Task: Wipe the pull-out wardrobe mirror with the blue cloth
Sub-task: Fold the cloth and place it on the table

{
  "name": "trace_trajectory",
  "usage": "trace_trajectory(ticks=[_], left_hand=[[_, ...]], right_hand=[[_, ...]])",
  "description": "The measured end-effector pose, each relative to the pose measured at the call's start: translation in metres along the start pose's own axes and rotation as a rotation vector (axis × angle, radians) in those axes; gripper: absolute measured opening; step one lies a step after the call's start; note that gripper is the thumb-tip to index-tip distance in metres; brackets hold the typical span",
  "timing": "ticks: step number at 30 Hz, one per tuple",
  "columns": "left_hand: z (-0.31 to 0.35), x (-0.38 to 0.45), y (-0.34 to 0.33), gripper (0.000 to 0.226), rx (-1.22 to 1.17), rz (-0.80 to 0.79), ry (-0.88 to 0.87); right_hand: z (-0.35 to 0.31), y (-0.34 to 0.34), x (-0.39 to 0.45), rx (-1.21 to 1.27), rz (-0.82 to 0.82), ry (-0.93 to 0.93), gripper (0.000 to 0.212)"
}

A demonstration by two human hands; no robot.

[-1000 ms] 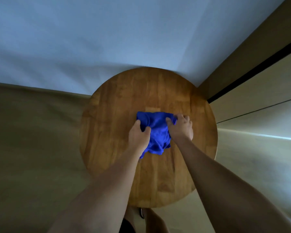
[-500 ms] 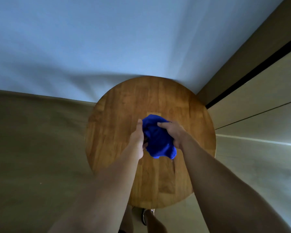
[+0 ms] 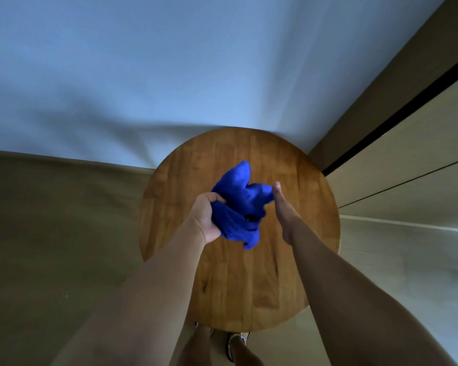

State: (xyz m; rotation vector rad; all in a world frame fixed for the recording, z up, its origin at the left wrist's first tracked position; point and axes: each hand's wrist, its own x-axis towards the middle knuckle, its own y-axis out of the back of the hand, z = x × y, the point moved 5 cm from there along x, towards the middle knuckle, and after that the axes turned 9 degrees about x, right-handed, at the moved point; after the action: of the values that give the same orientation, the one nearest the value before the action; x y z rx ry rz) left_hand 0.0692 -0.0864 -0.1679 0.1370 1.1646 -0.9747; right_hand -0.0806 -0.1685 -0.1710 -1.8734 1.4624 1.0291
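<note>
Just one blue cloth [image 3: 239, 204] (bunched), two hands: left hand [image 3: 205, 216], right hand [image 3: 282, 207]

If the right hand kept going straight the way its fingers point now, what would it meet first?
Probably only the blue cloth beside its fingertips; the right hand points up and away over the round wooden table, toward the pale wall. Depth is unclear.

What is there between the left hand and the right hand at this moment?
In the head view, the bunched blue cloth fills the stretch. The left hand grips its left side; the right hand touches its right edge, above the round wooden table.
</note>
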Motion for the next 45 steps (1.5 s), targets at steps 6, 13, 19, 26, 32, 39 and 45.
trace_trajectory(ticks=[6,13,19,26,32,39,45], left_hand=[[0.004,-0.008,-0.018,0.027,-0.007,-0.139,0.021],[0.015,-0.003,0.019,0.031,0.397,0.365,-0.15],[0.034,-0.016,-0.027,0.024,0.537,0.326,-0.403],[0.038,-0.024,-0.062,0.027,0.518,0.121,-0.32],[0.032,-0.032,-0.044,0.027,0.339,0.211,-0.223],[0.049,-0.042,-0.046,0.023,0.375,0.225,-0.238],[0.061,-0.058,-0.043,0.028,0.533,0.22,-0.294]], right_hand=[[0.001,-0.014,-0.016,0.518,-0.196,-0.149,0.053],[-0.022,-0.009,-0.019,0.729,-0.074,0.025,0.03],[-0.03,-0.039,-0.038,0.544,-0.086,0.067,0.041],[-0.055,-0.034,-0.049,0.193,-0.103,0.225,0.026],[-0.062,-0.012,-0.047,0.043,0.178,0.369,0.018],[-0.06,-0.05,-0.069,-0.033,-0.266,0.314,0.015],[-0.06,-0.026,-0.068,0.135,0.037,0.284,0.022]])
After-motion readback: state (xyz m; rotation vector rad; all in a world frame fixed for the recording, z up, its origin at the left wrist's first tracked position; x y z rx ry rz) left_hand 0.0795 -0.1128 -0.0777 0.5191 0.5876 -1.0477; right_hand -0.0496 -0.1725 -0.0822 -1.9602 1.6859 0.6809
